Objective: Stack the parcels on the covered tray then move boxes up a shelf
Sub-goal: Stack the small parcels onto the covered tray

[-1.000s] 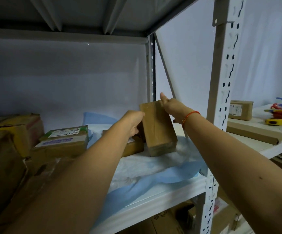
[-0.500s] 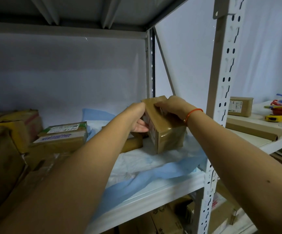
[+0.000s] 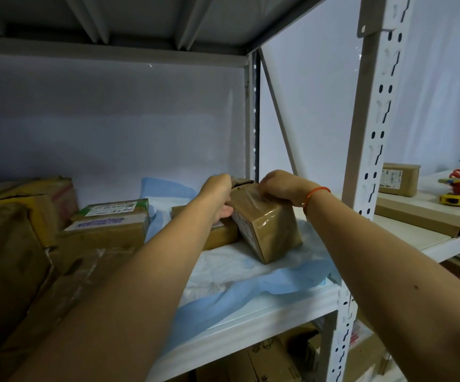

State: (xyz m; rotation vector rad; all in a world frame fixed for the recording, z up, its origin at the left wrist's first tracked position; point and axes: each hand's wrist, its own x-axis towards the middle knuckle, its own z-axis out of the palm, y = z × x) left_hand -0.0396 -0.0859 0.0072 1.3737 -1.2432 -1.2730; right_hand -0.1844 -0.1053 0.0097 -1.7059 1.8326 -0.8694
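A brown taped parcel [image 3: 271, 232] rests tilted on the tray covered with a blue and white sheet [image 3: 239, 277], on the shelf's right half. My left hand [image 3: 219, 195] grips its left top edge and my right hand [image 3: 281, 186] presses on its top. Just left of it, and partly under my left hand, lies a flat brown parcel [image 3: 220, 235]. Further left, a parcel with a green-edged label [image 3: 110, 219] sits at the sheet's edge.
Large worn cardboard boxes [image 3: 16, 238] crowd the shelf's left side. A white upright post [image 3: 361, 188] stands at the right front. Beyond it, a white table [image 3: 444, 235] holds a small box [image 3: 398, 179], a flat cardboard piece, a yellow tape measure and red items. More boxes sit below.
The parcel held upright a second ago has been tipped down and lowered onto the covered tray. Both hands came down with it and now rest on its top.
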